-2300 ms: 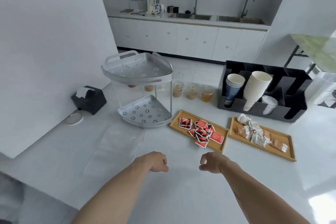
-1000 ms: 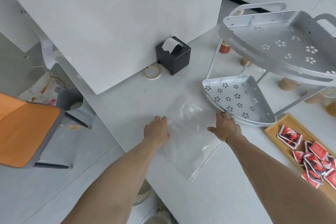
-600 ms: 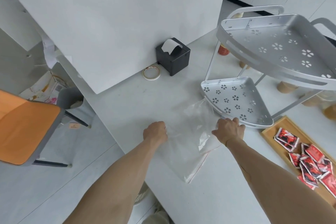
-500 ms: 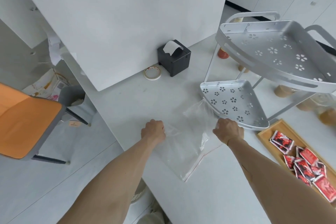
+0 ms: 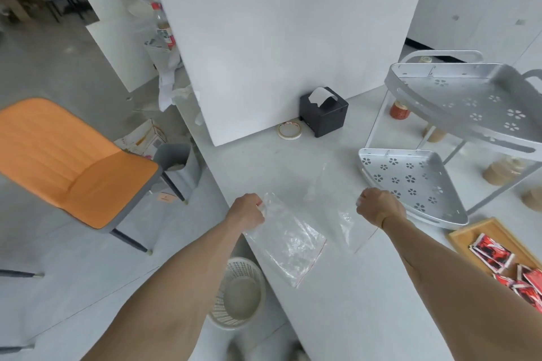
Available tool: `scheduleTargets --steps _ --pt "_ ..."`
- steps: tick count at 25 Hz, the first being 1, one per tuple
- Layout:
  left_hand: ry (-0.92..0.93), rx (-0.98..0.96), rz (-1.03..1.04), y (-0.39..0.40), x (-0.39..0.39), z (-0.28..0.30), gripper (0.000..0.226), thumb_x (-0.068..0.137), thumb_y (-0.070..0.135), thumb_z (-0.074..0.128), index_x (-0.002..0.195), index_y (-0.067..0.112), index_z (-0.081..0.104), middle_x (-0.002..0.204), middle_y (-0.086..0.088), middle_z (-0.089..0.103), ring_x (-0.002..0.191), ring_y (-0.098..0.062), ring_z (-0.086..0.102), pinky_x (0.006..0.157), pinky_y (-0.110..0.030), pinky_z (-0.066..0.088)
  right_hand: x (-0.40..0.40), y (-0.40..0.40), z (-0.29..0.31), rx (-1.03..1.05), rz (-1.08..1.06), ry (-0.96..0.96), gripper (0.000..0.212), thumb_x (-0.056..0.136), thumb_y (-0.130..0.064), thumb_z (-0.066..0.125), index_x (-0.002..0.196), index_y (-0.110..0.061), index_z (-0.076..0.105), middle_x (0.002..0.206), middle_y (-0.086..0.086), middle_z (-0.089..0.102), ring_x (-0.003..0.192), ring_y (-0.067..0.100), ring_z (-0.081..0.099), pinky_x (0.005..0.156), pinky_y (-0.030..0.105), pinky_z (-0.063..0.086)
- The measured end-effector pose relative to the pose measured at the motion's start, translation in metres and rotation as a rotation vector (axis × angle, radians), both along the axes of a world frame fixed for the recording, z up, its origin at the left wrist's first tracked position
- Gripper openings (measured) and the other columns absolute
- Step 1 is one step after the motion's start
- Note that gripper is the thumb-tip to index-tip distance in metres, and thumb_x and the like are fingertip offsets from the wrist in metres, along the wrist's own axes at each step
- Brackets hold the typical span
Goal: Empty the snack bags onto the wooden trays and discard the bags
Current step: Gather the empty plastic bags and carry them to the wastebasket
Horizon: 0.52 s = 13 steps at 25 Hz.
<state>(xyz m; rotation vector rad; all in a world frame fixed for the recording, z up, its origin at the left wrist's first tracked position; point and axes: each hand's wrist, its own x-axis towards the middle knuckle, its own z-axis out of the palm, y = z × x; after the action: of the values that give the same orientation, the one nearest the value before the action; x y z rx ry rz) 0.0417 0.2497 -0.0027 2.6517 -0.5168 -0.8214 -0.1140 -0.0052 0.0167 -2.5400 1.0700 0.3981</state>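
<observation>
Two empty clear zip bags are lifted off the white counter [image 5: 337, 302]. My left hand [image 5: 246, 211] grips the top of one clear bag [image 5: 289, 243], which hangs over the counter's left edge. My right hand [image 5: 378, 205] grips the other clear bag [image 5: 349, 226], which hangs to its left. At the right edge sits a wooden tray [image 5: 469, 236] holding several red snack packets [image 5: 492, 252]. A white mesh waste basket [image 5: 239, 293] stands on the floor below my left forearm.
A two-tier silver corner rack [image 5: 416, 182] stands right of my right hand. A black tissue box [image 5: 324, 111] and a tape roll [image 5: 289, 130] sit by a white panel [image 5: 278, 38]. An orange chair [image 5: 64, 161] and a grey bin [image 5: 176, 164] stand on the floor at left.
Both hands closed on the bags lying on the counter and pulled them apart, one bag in each hand. My view has swung left and down, bringing the waste basket into sight.
</observation>
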Motion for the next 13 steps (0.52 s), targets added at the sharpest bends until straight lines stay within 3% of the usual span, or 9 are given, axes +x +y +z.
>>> scheduleTargets --steps 1,3,5,8,13 --pt "-0.003 -0.003 0.004 0.014 0.002 0.005 0.033 0.081 0.012 0.065 0.114 0.013 0.061 0.112 -0.005 0.063 0.105 -0.026 0.061 0.075 -0.024 0.043 0.008 0.009 0.003 -0.031 0.053 0.017 0.016 0.087 -0.014 0.042 0.088 -0.017 0.059 0.104 0.006 0.065 0.095 0.031 0.061 0.081 0.037 0.053" --pt "-0.010 -0.001 0.032 0.048 0.007 0.015 0.006 0.081 0.011 0.062 0.083 0.014 0.057 0.086 -0.001 0.057 0.082 -0.022 0.057 0.064 -0.023 0.041 0.027 0.035 0.009 -0.049 0.116 0.007 0.019 0.087 -0.012 0.040 0.083 -0.016 0.058 0.103 0.007 0.063 0.092 0.031 0.060 0.080 0.037 0.053" --pt "-0.023 -0.037 0.089 0.082 0.014 0.019 0.029 0.080 0.009 0.062 0.063 0.017 0.040 0.068 0.003 0.043 0.067 -0.016 0.045 0.053 -0.023 0.031 0.046 0.065 0.013 -0.071 0.204 0.022 0.023 0.089 -0.011 0.040 0.090 -0.013 0.063 0.106 0.006 0.063 0.095 0.030 0.059 0.080 0.035 0.053" --pt "-0.044 -0.054 0.152 0.137 0.023 0.026 0.031 0.080 0.012 0.064 0.064 0.017 0.039 0.068 0.003 0.045 0.072 -0.017 0.046 0.056 -0.025 0.032 0.073 0.112 0.012 -0.066 0.232 -0.026 0.022 0.087 -0.014 0.041 0.092 -0.013 0.063 0.102 0.007 0.066 0.084 0.028 0.056 0.077 0.035 0.053" --pt "0.021 -0.056 0.217 0.217 0.042 0.014 0.012 0.085 0.021 0.066 0.088 0.014 0.056 0.095 -0.004 0.062 0.089 -0.023 0.059 0.077 -0.031 0.048 0.107 0.190 0.009 -0.017 0.280 -0.084 0.024 0.085 -0.014 0.044 0.095 -0.014 0.067 0.095 0.008 0.068 0.084 0.029 0.064 0.075 0.035 0.055"
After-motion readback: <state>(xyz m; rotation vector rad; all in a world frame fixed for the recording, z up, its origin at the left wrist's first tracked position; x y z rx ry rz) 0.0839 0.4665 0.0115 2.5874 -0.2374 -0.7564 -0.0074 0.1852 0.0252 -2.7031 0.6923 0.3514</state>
